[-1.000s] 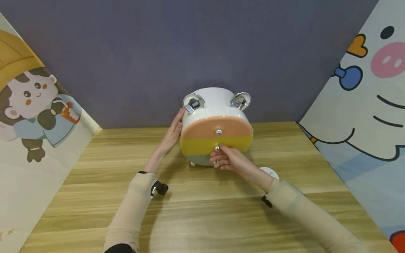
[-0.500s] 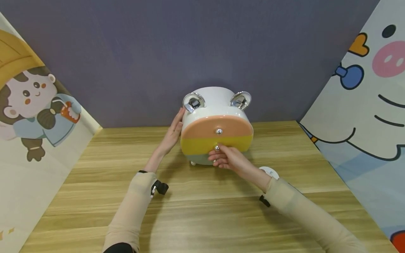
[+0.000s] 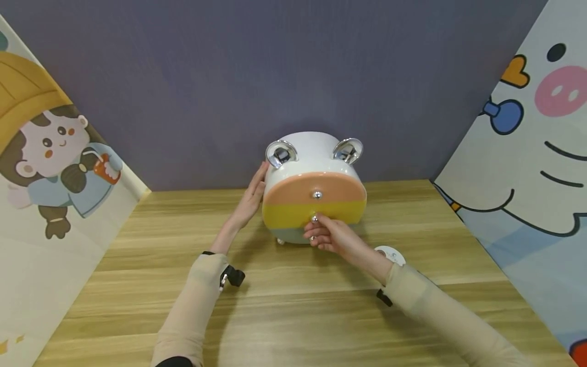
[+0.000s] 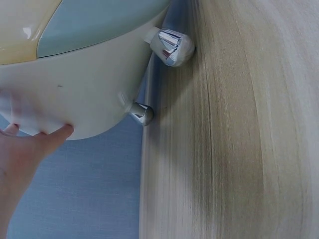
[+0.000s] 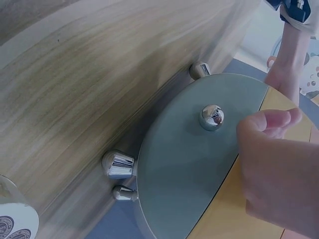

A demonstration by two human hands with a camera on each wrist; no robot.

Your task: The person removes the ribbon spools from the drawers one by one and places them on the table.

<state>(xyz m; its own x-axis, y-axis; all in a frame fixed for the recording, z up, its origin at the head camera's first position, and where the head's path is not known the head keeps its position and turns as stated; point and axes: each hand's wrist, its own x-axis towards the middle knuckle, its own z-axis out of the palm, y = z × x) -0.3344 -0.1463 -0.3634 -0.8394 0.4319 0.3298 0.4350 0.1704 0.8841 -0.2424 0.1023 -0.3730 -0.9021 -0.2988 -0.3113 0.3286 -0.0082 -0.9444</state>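
View shifted: right grip (image 3: 335, 235) pinches knob (image 3: 314, 219) over wide tabletop (image 3: 284, 316), unclenched left grip (image 3: 249, 202) touches cabinet's side (image 4: 70, 92).

The person's head tipped up slightly in the last half second: the box (image 3: 316, 188), the table (image 3: 293, 316) and the painted figure (image 3: 59, 142) sat lower in the head view, and a teal patch (image 3: 2, 42) had come in at its left edge. The bottom knob (image 3: 312, 238) showed more plainly among the fingers of the right hand (image 3: 338, 238) than half a second earlier. The right sleeve (image 3: 426, 295) lay slightly further left than a second ago, baring more of the white disc (image 3: 393, 254).
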